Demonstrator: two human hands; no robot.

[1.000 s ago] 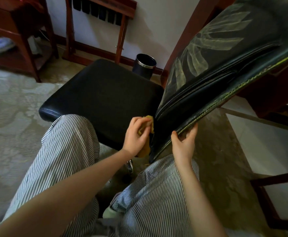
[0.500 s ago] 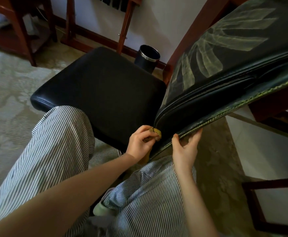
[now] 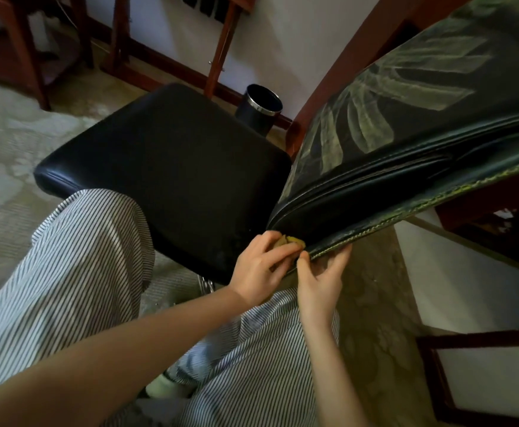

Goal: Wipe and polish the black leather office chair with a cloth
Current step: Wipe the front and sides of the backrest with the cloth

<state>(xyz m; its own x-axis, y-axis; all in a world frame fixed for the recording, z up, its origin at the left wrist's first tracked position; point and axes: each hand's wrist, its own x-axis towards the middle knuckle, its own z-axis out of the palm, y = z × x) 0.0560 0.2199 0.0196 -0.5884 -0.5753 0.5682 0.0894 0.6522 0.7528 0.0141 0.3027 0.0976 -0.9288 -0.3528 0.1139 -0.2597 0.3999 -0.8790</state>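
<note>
The black leather chair fills the middle of the view: its flat seat (image 3: 172, 167) lies to the left and its backrest (image 3: 390, 180), with a leaf-print cover and green stitched edge, rises to the right. My left hand (image 3: 261, 269) grips a small yellow cloth (image 3: 292, 241) and presses it against the bottom corner of the backrest where it meets the seat. Most of the cloth is hidden under the fingers. My right hand (image 3: 319, 278) pinches the stitched lower edge of the backrest just beside the cloth.
My striped trouser legs (image 3: 76, 272) are below the seat. A black metal-rimmed bin (image 3: 259, 107) stands by the white wall behind the chair. Red wooden furniture legs (image 3: 218, 50) line the wall, and a dark wooden frame (image 3: 436, 380) stands at the right. Patterned carpet (image 3: 2, 149) covers the floor.
My left hand has slid the cloth down and along the backrest's bottom corner toward my right hand. My right hand has shifted left along the stitched edge. The view has tilted down.
</note>
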